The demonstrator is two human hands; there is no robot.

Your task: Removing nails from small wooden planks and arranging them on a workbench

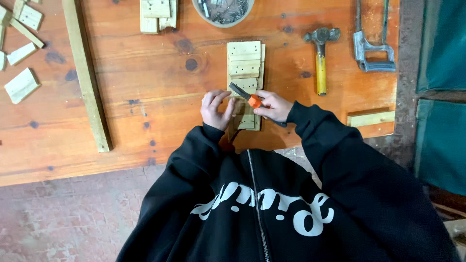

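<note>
My right hand (274,106) grips an orange and black hand tool (250,98) whose dark tip points up and left over a row of small pale wooden blocks (244,63) with drilled holes. My left hand (216,109) rests beside it, fingers bent on the near end of the same block row at the workbench's front edge. Black sleeves cover both my arms. The nearest blocks are partly hidden under my hands.
The orange wooden workbench (145,97) holds a yellow-handled hammer (320,58), a metal saw frame (371,48), a round bowl of nails (223,9), a long wooden strip (87,77), loose wood offcuts (22,85) and a block stack (156,14). A green panel (441,97) stands at right.
</note>
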